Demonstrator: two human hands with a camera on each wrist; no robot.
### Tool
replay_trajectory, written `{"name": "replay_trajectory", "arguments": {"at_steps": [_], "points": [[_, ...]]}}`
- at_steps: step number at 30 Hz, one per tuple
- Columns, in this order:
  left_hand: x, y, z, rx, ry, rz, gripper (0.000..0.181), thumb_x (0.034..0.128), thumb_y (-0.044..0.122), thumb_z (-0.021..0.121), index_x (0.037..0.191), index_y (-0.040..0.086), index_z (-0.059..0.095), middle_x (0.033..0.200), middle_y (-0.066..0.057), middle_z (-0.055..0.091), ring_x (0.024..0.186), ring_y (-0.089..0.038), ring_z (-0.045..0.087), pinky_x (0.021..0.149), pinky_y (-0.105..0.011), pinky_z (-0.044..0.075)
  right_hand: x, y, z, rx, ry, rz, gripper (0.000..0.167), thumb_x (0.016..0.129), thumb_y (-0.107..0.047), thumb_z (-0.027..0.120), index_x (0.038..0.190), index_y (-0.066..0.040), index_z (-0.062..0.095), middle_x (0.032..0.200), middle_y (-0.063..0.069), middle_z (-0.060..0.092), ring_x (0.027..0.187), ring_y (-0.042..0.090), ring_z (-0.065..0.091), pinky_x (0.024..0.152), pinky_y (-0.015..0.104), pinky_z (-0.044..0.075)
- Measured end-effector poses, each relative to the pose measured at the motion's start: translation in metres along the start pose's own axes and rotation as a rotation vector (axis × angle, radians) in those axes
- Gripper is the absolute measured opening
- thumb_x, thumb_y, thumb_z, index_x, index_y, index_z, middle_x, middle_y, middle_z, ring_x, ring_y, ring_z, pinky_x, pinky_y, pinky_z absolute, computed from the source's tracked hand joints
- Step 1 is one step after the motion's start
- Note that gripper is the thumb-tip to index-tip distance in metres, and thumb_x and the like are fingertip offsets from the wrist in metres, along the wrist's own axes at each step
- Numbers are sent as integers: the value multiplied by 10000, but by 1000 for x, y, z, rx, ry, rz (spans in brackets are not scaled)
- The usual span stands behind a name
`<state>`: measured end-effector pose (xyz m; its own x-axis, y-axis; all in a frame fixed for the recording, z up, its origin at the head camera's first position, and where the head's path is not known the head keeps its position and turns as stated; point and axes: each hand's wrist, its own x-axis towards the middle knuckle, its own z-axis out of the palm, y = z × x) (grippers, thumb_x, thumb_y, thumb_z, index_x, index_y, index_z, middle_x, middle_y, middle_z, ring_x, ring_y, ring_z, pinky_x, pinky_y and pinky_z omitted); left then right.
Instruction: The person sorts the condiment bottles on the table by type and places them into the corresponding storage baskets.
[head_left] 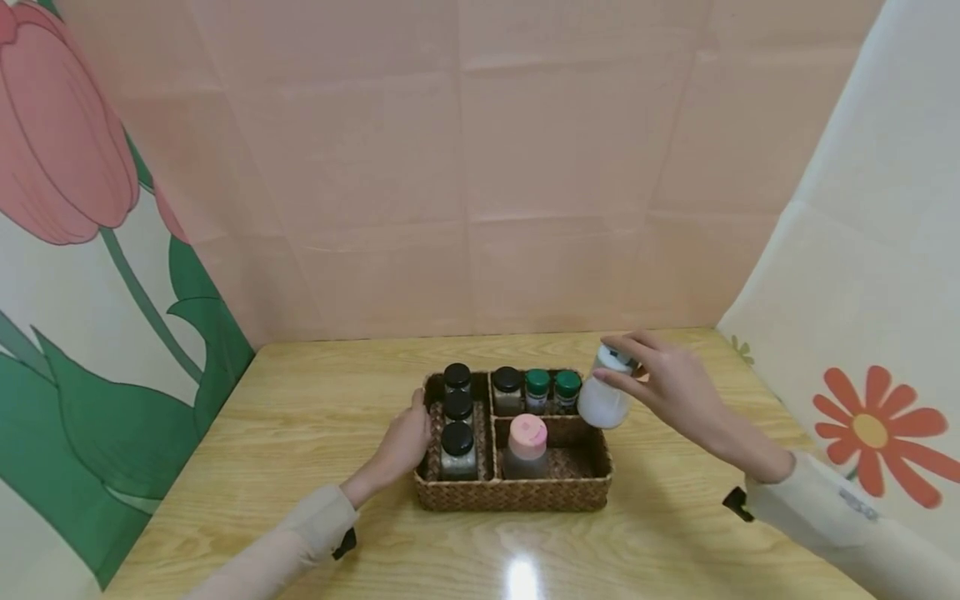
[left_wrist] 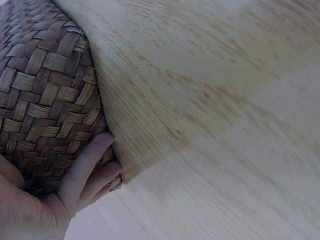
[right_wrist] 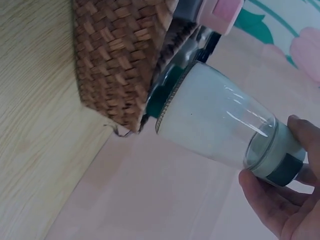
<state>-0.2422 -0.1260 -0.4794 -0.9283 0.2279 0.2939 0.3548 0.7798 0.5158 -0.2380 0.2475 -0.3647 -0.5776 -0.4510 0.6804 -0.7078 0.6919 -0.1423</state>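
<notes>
My right hand [head_left: 675,383] pinches the pale cap of a clear glass seasoning bottle [head_left: 602,402] with white contents. In the right wrist view, fingertips and thumb grip the cap of that bottle [right_wrist: 215,110], which hangs just outside a woven basket [right_wrist: 115,55]. My left hand [head_left: 405,437] holds the left end of the basket [head_left: 513,497]; in the left wrist view its fingers [left_wrist: 87,167] lie against the woven wall. A pink-capped bottle [head_left: 527,446] stands in the front right compartment. Black-capped jars [head_left: 458,450] line the left compartment.
The back right compartment holds a black-capped jar [head_left: 507,392] and two green-capped jars [head_left: 537,390]. Beneath the basket is a wood-grain table [head_left: 315,417]. A pink cloth [head_left: 465,167] hangs behind, with flower-printed cloths [head_left: 877,275] on both sides.
</notes>
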Motion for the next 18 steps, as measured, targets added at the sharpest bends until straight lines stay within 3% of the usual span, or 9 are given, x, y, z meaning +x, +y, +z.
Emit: {"name": "replay_trajectory", "arguments": {"at_steps": [18], "points": [[1, -2, 2, -8, 6, -2, 427, 1006, -36, 417, 1374, -210, 290, 600, -45, 486, 453, -138, 465, 399, -284, 391, 1, -24, 7, 46, -65, 3, 504, 772, -201, 854, 1223, -49, 687, 1094, 89, 672, 777, 142, 666, 593, 282, 541]]}}
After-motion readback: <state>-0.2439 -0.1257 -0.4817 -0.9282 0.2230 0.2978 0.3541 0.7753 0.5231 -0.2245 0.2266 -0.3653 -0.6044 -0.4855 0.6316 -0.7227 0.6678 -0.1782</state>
